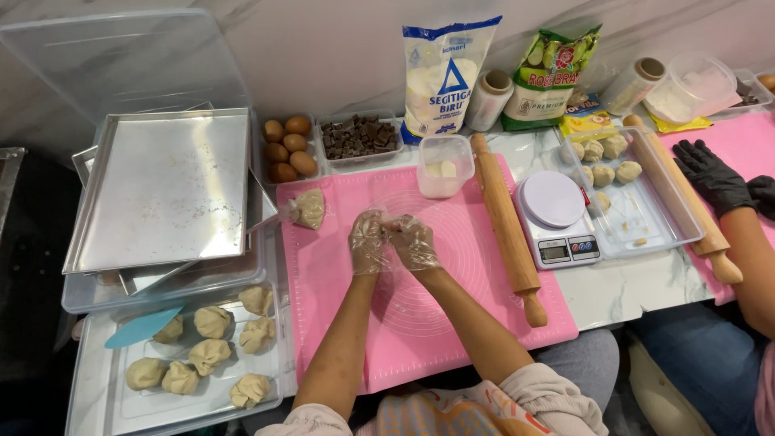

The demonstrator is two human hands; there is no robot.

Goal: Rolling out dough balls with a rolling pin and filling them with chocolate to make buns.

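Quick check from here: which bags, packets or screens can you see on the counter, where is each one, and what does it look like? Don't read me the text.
Flour bag: back centre against the wall, upright, white with blue trim and a blue triangle.
Green bag: right of it, upright, green and white with a red flower mark.
Yellow packet: lying flat before the green bag, mostly hidden.
Kitchen scale screen: small grey display on the white scale, right of the pink mat.

White marble-look wall (339,48) with grey veins runs across the back, evenly lit, no hard shadows. Low table top (638,287) is the same white marble pattern with grey veining. Left edge falls into dark shadow, floor there too dim to tell; dark patch also at bottom right under the table edge.
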